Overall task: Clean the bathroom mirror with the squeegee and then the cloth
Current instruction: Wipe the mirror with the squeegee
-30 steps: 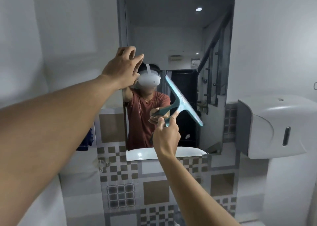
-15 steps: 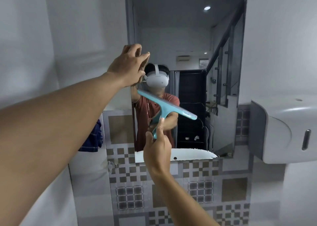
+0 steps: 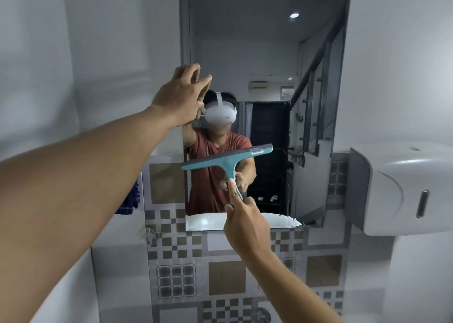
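A: Where does the job stand?

B: Early in the squeegee stage, I'd judge. The right hand (image 3: 245,221) pinches the handle of the teal plastic T-shaped squeegee (image 3: 228,162), thumb and forefinger along the stem, with its blade across the lower middle of the tall rectangular wall mirror (image 3: 264,52), tilted a little up to the right. Whether the rubber edge touches the glass I cannot tell.

A: And the other hand?

B: The left hand (image 3: 179,99) grasps nothing; fingers half spread, it rests at the mirror's left edge, about halfway up, as if bracing.

A: What is left?

B: I see no clear wet streaks or wiped bands on the glass, so I can't say how much has been scraped. The cloth pass looks untouched.

A: Any cloth visible?

B: Only a dark blue checked fabric (image 3: 130,200) hanging left of the mirror, partly hidden by the forearm; that may be it.

A: Count, then.

B: One squeegee, one mirror, one possible cloth, two hands, plus one white plastic wall dispenser (image 3: 402,190) right of the mirror.
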Available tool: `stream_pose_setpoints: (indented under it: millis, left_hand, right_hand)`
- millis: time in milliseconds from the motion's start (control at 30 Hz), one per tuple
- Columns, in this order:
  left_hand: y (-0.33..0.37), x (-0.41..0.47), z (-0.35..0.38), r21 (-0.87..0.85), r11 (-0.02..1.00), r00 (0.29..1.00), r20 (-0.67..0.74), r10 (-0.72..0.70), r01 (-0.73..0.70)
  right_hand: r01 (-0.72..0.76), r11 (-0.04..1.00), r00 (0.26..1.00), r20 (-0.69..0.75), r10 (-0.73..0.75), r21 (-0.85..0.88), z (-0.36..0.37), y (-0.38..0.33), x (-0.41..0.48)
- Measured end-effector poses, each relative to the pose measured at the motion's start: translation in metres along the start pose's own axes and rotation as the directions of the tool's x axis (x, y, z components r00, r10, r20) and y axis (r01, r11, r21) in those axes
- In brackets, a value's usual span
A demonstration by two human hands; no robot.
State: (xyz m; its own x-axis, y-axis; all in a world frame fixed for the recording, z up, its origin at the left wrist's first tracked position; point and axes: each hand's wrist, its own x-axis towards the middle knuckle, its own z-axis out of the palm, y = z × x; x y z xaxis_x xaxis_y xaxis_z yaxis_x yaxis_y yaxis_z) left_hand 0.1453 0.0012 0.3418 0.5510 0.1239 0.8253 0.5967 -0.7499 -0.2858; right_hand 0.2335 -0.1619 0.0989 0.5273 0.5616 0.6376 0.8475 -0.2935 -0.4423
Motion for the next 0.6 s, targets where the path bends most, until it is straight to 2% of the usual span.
stream_pose_setpoints:
  millis: [100,233,367,600]
  left_hand:
    - [0.006,-0.006,0.002,0.009,1.0,0.999,-0.039,0.01,-0.01]
    - [0.02,-0.029,0.014,-0.024,1.0,0.997,-0.082,0.014,-0.016]
    - [0.037,-0.056,0.027,-0.066,0.998,0.999,-0.052,-0.002,-0.002]
    - [0.057,-0.083,0.042,-0.092,0.994,0.998,0.038,-0.051,0.054]
  right_hand:
    - [0.097,0.981,0.995,-0.007,-0.1,-0.165,-0.017,0.019,0.006]
    - [0.192,0.907,0.98,0.031,-0.195,-0.374,-0.041,0.044,0.018]
    - [0.285,0.851,0.958,0.121,-0.259,-0.442,-0.063,0.068,0.03]
    - [0.387,0.725,0.92,0.183,-0.347,-0.57,-0.104,0.101,0.047]
